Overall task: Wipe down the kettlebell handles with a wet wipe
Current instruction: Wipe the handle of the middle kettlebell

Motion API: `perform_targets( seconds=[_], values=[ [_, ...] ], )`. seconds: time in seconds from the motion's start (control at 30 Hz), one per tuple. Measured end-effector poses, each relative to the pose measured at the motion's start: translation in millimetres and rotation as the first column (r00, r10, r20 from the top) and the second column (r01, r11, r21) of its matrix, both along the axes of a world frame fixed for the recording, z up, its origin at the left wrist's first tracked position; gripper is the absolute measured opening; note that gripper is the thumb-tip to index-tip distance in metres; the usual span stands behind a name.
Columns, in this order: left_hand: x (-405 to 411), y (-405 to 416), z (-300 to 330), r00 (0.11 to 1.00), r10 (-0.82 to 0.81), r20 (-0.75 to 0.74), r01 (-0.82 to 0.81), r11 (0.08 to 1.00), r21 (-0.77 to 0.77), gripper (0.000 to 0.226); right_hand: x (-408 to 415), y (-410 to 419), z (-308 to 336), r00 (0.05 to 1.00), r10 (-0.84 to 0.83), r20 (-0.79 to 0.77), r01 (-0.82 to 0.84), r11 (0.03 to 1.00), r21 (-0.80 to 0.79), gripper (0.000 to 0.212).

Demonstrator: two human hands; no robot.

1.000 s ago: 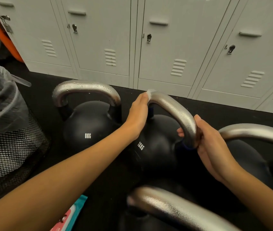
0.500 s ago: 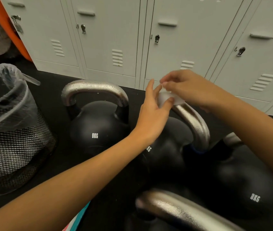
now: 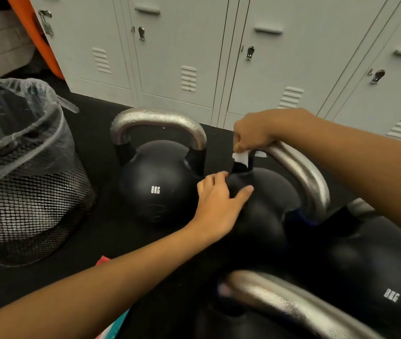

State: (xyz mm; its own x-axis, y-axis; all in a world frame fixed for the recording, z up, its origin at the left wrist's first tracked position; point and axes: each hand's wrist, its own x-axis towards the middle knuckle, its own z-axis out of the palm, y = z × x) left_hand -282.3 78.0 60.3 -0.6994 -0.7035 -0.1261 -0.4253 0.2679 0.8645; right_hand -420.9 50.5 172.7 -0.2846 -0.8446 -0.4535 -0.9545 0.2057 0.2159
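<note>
The right hand (image 3: 252,137) has its grip curled around a white wet wipe (image 3: 241,157), pinching it against the left end of the silver handle (image 3: 302,172) of the middle kettlebell (image 3: 263,206). The left hand (image 3: 219,201) rests flat on the black ball of that kettlebell, fingers spread and holding nothing. Just beside it to the left stands a kettlebell marked 8KG (image 3: 156,184), its handle beaded with droplets. Another 8KG kettlebell (image 3: 375,277) sits to the right, and a fourth handle (image 3: 280,304) shows nearest the camera. All stand on the black floor (image 3: 96,241). A mesh bin (image 3: 30,204) with a plastic liner stands at left; grey lockers (image 3: 182,45) line the back.
</note>
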Motion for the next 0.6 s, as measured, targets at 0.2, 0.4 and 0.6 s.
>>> perform_targets(
  seconds=[0.2, 0.4, 0.6],
  values=[
    [3.5, 2.3, -10.7, 0.972, -0.158, 0.172, 0.177, 0.979, -0.100, 0.083, 5.2, 7.0, -6.7, 0.971, 0.208, -0.118, -0.188, 0.969, 0.162, 0.037],
    [10.3, -1.6, -17.8, 0.954, -0.237, 0.186, 0.261, 0.958, -0.120, 0.083, 12.4, 23.6, -7.4, 0.879, 0.350, -0.323, -0.328, 0.937, 0.124, 0.019],
    [11.4, -3.9, -18.6, 0.947, -0.253, 0.199, 0.285, 0.947, -0.150, 0.082, 31.1, 5.9, -23.2, 0.837, 0.395, -0.379, -0.307, 0.912, 0.271, 0.013]
  ],
)
